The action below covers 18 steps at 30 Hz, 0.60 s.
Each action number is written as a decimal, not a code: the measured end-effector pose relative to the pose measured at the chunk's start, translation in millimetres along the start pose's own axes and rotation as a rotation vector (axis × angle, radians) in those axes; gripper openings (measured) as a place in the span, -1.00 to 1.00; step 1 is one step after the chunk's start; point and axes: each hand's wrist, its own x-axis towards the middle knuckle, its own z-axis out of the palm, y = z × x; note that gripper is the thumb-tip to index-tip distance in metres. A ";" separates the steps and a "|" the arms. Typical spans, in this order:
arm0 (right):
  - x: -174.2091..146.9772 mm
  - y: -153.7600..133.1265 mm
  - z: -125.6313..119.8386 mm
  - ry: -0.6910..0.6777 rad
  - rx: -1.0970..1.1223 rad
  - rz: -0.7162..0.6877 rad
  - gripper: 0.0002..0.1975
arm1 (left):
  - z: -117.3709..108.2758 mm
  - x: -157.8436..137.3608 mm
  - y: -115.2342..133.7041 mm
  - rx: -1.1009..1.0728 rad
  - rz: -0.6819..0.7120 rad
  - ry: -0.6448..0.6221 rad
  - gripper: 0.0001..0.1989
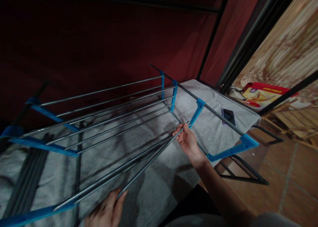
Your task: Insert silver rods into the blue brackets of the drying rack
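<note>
A thin grey metal tube (146,164) runs slantwise between my hands. My left hand (106,208), at the bottom of the view, pinches its near end. Beside a blue plastic bracket (197,111), my right hand (186,141) is closed round the tube's far end. More tubes pass close to those right fingers, and I cannot tell whether they are gripped too. The tubes belong to a rack frame (119,116) lying on its side, with blue brackets at both ends joined by several grey tubes. Another blue bracket (37,215) lies at the lower left, with tubes in it.
Grey fabric (193,91) covers the surface under the rack. A phone (228,117) lies on it at the right. Several loose dark tubes (28,177) lie at the left. A red and yellow box (263,93) stands beyond, near wooden slats (298,121). A dark red wall (99,44) closes the back.
</note>
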 end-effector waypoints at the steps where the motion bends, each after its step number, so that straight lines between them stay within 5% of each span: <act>1: -0.9 0.6 -0.6 0.005 0.001 -0.011 -0.78 | 0.9 -0.7 -0.5 -0.005 -0.003 -0.010 -0.67; 6: -3.8 4.3 -13.4 0.034 0.008 -0.019 -0.78 | 5.6 -6.0 -8.3 0.007 0.101 -0.056 -0.69; 11: -1.8 12.4 -57.0 0.091 -0.105 0.055 -0.70 | 9.5 -6.5 1.3 0.057 0.115 -0.021 -0.60; 16: -4.6 6.4 -121.6 -0.086 -0.665 0.075 -0.69 | 13.1 -16.0 13.1 0.078 -0.213 -0.045 -0.62; 17: -3.9 1.6 -134.9 -0.313 -1.086 -0.011 -0.68 | 12.5 -19.8 13.2 0.074 -0.267 -0.070 -0.62; 18: -2.0 -3.6 -148.0 -0.420 -1.238 -0.012 -0.75 | 11.5 -23.8 13.1 0.065 -0.320 -0.100 -0.62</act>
